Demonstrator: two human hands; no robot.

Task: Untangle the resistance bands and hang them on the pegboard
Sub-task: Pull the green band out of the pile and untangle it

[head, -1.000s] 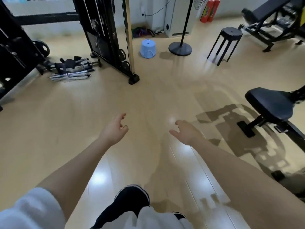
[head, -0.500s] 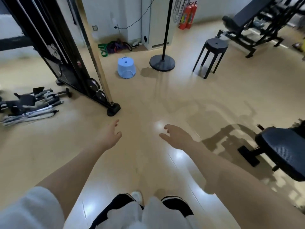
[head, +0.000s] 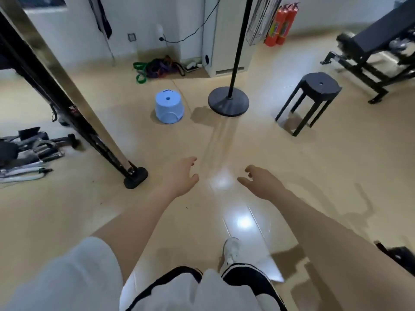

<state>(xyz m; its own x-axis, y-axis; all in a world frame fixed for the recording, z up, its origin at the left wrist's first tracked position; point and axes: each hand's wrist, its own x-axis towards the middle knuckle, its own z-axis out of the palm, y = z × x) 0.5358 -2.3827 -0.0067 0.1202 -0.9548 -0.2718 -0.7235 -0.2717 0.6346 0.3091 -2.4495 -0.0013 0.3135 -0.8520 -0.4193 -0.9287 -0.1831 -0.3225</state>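
Note:
A tangled heap of resistance bands, green, purple and dark, lies on the floor against the far wall. My left hand and my right hand are stretched out in front of me over the bare wooden floor, fingers relaxed, holding nothing. Both hands are far short of the bands. A grid panel hangs on the black floor stand at the top; it may be the pegboard, but I cannot tell.
A light blue stool and the black floor stand's round base stand between me and the bands. A cable machine's leg is at my left, a black stool and a weight bench at right. Handles lie at far left.
I have walked forward: the blue stool, the stand and the bands are nearer and lower in view. The seat at my right has dropped out of view. Both hands stay empty.

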